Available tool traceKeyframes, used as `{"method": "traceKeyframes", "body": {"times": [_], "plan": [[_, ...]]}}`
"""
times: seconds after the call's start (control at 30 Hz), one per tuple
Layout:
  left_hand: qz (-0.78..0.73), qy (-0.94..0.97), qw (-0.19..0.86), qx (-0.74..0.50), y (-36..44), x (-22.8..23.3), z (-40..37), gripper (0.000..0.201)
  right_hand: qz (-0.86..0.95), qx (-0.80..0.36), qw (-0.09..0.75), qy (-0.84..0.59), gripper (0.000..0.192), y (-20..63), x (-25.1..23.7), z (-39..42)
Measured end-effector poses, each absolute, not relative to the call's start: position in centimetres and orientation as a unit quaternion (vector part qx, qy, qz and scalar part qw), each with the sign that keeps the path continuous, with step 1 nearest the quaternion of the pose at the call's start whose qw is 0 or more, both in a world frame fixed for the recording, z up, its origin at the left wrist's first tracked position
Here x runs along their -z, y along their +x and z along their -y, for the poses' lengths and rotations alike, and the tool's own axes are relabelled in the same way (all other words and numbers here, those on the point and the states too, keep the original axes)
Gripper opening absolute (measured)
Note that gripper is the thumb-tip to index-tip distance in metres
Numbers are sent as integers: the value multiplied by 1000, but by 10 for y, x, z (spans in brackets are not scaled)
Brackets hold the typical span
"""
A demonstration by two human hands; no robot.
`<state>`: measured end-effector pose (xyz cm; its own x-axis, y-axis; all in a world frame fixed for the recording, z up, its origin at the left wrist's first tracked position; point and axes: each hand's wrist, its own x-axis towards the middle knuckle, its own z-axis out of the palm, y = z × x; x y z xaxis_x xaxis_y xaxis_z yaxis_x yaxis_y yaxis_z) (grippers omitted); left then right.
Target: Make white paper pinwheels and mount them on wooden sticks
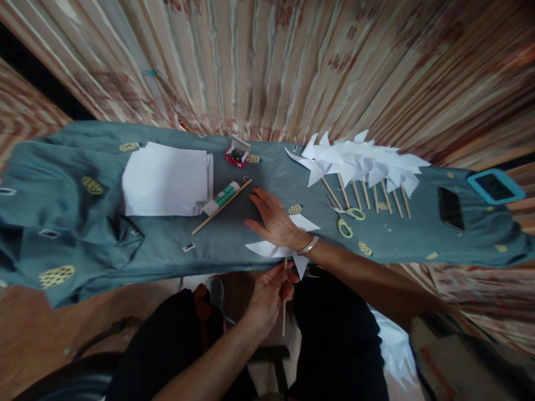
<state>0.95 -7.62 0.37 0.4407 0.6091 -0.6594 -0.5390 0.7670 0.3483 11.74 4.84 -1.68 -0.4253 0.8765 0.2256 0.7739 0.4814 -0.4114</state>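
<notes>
Red box [233,160]: open (dark pieces [238,153] inside) | left hand [268,296]: gripping stick [284,320] | right hand [273,221]: fingers extended over pinwheel [267,249]

There's a decent open lane of tablecloth [276,167] ahead of the right hand [273,220], running between the red box [237,155] and the paper pinwheels [363,161]. Heading left you'd hit the wooden stick [222,206], glue stick [225,195] and paper stack [167,178]; to the right, scissors [339,210] are in the way, and the curtain [259,67] walls off the back.
</notes>
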Motion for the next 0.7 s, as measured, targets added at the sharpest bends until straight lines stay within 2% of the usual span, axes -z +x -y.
{"method": "traceKeyframes", "body": {"times": [0.2,0.5,0.7], "plan": [[-422,69,830,-359,11,-4,80,58,802,-138,262,-519,70,121,14,-46],[-415,123,822,-371,19,-12,78,46,720,-175,384,-551,80,138,-9,-49],[-406,146,821,-373,24,-13,76,43,643,-232,433,-588,85,148,-27,-57]]}}
